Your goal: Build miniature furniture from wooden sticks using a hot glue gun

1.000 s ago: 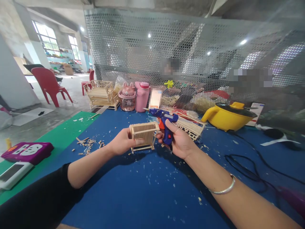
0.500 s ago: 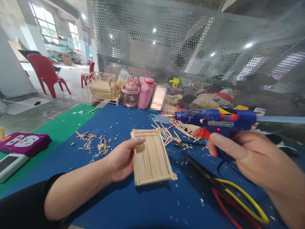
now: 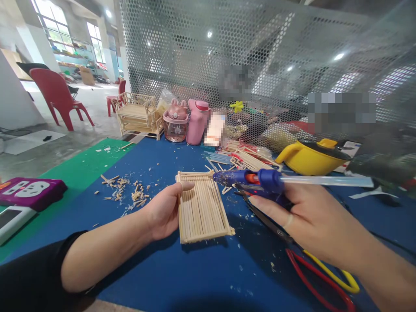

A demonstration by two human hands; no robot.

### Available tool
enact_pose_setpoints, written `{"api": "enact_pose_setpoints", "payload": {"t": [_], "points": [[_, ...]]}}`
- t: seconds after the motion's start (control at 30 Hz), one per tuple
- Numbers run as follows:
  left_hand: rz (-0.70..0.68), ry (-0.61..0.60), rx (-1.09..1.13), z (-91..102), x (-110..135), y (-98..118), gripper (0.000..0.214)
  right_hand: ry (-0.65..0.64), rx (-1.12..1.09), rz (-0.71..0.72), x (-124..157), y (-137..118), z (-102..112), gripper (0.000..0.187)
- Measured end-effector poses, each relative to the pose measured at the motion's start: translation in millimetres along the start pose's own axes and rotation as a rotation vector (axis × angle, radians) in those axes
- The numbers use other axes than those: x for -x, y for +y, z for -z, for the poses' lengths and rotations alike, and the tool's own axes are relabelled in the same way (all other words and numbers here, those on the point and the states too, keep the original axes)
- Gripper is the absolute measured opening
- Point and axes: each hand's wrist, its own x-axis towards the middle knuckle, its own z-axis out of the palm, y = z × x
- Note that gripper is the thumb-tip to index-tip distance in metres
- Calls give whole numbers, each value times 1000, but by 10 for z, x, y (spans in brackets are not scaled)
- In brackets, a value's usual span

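Between the thumb and fingers of my left hand (image 3: 167, 208) is a small rectangular panel of wooden sticks (image 3: 204, 210), tilted above the blue table. It has a raised stick border. My right hand (image 3: 308, 216) is wrapped round a blue hot glue gun (image 3: 263, 180), with a clear glue stick (image 3: 328, 180) jutting from its back. The gun's nozzle is at the panel's upper right corner; whether it touches, I cannot tell. Beneath my right hand lies a pair of scissors (image 3: 320, 284) with red and yellow handles, its blades partly hidden.
Stick scraps (image 3: 125, 190) litter the blue tabletop (image 3: 156, 268). At the back stand a stick-built model (image 3: 139, 115), a pink jug (image 3: 175, 125), a pink bottle (image 3: 196, 123) and a yellow pot (image 3: 308, 158). A perforated metal screen (image 3: 182, 52) rises behind. A purple box (image 3: 35, 190) lies left.
My right hand has brought the glue gun leftward and slightly down, from beyond the panel to its upper right corner. The panel stays in my left hand, and the yellow pot is more exposed.
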Motion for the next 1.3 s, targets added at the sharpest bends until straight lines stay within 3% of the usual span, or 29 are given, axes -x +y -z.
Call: {"api": "enact_pose_setpoints", "payload": {"t": [0.27, 0.53, 0.87, 1.0, 1.3], "points": [[-40, 44, -65, -44, 31, -15, 29, -34, 101, -24, -69, -73, -114, 28], [-26, 8, -68, -5, 25, -33, 29, -35, 124, -38, -96, -80, -151, 26], [-49, 1, -63, -12, 2, -42, 28, 33, 208, 39, -31, -118, -254, 38], [-53, -11, -60, 7, -13, -53, 30, 101, 238, 60, -13, -132, -308, 38], [-65, -7, -66, 21, -9, -41, 33, 121, 284, 71, -20, -152, -306, 35]]}}
